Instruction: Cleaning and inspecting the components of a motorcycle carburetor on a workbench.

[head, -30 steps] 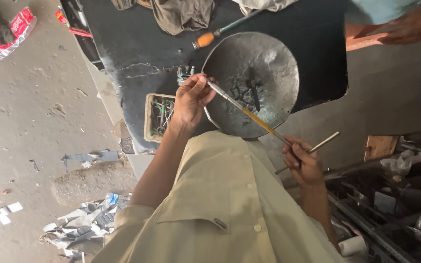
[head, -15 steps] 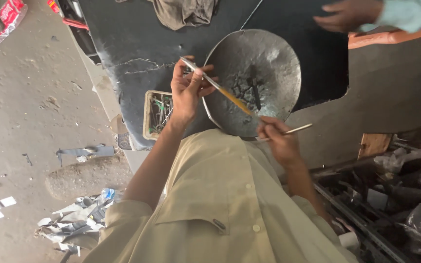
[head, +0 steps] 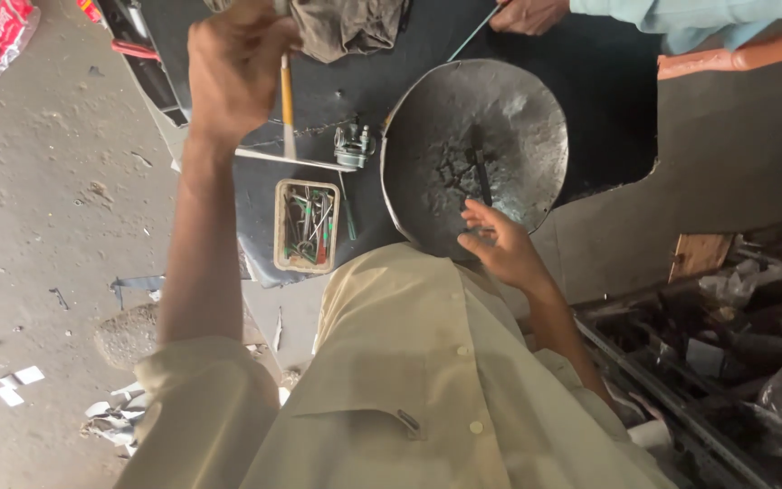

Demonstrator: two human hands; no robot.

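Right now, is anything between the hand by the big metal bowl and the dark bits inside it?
Nothing visible is. The right hand is at the near rim of the metal bowl, fingers open, and the dark bits lie uncovered just past them.

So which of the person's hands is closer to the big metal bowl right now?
The right hand: its fingers reach over the metal bowl's near rim. The left hand is raised off to the bowl's left, gripping a thin stick.
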